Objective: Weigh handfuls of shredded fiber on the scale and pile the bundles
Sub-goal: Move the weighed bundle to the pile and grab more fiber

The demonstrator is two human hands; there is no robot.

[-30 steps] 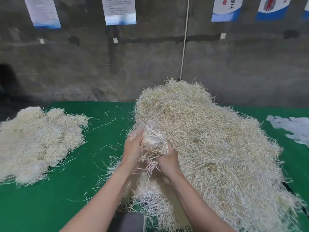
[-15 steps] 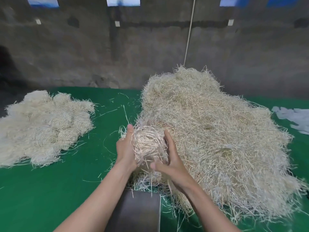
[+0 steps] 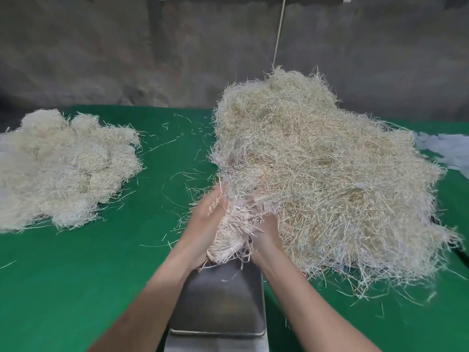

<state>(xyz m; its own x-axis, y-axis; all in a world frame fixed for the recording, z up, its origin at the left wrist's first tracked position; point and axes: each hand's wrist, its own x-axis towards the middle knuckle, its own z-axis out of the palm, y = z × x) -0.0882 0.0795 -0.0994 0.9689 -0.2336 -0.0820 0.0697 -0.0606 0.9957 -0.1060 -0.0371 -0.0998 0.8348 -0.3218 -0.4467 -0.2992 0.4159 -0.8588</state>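
Just over the scale [image 3: 220, 301], my left hand [image 3: 206, 219] pressed flat against the handful [image 3: 228, 237]. My right hand [image 3: 266, 229] was half buried in it, grip unclear.

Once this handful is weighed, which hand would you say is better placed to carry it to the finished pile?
Probably left. The left hand flanks the handful on the side facing the bundle pile; the right hand sits against the loose heap.

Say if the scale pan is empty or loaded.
Almost empty: pan shows bare metal, few strands; left hand and right hand hold the bundle.
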